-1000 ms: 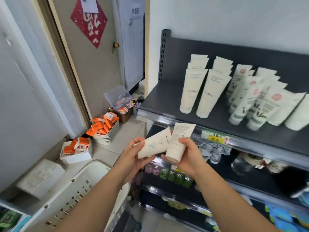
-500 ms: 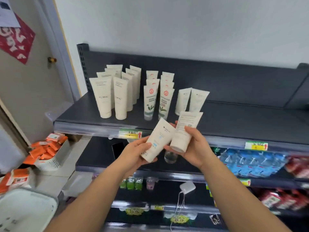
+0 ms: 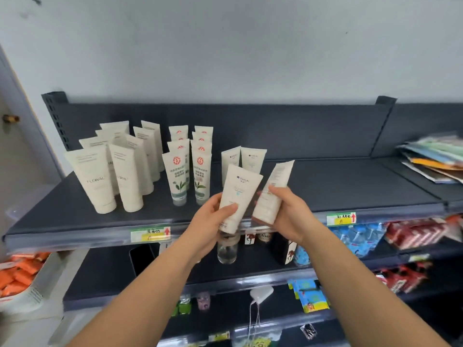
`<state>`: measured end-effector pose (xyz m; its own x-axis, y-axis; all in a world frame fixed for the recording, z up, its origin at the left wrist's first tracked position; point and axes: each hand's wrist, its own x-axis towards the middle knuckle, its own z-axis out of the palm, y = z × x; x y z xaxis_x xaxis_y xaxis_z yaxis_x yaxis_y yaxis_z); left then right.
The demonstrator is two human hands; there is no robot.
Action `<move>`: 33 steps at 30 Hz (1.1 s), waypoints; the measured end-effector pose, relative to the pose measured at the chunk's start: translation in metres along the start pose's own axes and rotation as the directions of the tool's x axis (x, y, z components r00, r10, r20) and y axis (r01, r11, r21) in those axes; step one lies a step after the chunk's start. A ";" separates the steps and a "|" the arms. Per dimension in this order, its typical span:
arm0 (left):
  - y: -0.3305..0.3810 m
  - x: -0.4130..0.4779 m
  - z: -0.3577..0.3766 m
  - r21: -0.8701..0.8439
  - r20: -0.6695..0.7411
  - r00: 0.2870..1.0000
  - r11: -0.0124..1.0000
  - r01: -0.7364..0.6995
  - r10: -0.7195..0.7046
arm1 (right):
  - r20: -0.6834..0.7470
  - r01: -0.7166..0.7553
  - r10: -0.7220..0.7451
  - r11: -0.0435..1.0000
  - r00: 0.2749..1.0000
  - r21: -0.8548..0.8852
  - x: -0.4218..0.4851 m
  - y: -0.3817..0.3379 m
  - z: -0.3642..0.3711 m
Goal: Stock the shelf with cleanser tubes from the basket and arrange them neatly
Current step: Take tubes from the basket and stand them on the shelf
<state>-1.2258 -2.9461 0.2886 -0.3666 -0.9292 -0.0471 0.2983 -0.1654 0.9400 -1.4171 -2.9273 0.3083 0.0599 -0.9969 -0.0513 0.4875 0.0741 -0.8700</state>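
My left hand point(image 3: 213, 216) grips a white cleanser tube point(image 3: 240, 194) with its printed front facing me, cap end down. My right hand point(image 3: 288, 211) grips a second white tube point(image 3: 274, 189), back label toward me. Both tubes are held just in front of the dark top shelf point(image 3: 350, 191). Two matching tubes point(image 3: 241, 161) stand on the shelf right behind them. Further left stand several green-leaf tubes point(image 3: 188, 169) in two rows and several cream FLORAL tubes point(image 3: 112, 169). The basket is out of view.
The top shelf's right part is bare up to a pile of flat packets point(image 3: 433, 159). Lower shelves hold a glass jar point(image 3: 226, 249), blue and red packs point(image 3: 400, 234). A white bin of orange packs point(image 3: 17, 274) sits on the floor at left.
The view has swung from the floor basket to face the shelf. Both hands have risen with their tubes and now hold them more upright, closer to the two matching tubes.
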 end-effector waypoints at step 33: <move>-0.029 0.115 0.004 0.664 -0.353 0.885 0.748 0.007 0.304 | -0.122 0.025 -0.239 0.532 0.963 -0.846 0.095 0.015 -0.038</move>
<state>-1.2803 -3.0469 0.2575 0.0771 -0.9891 0.1251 -0.3646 0.0888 0.9269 -1.4367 -3.0221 0.2715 -0.1647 -0.9814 0.0988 -0.4763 -0.0086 -0.8792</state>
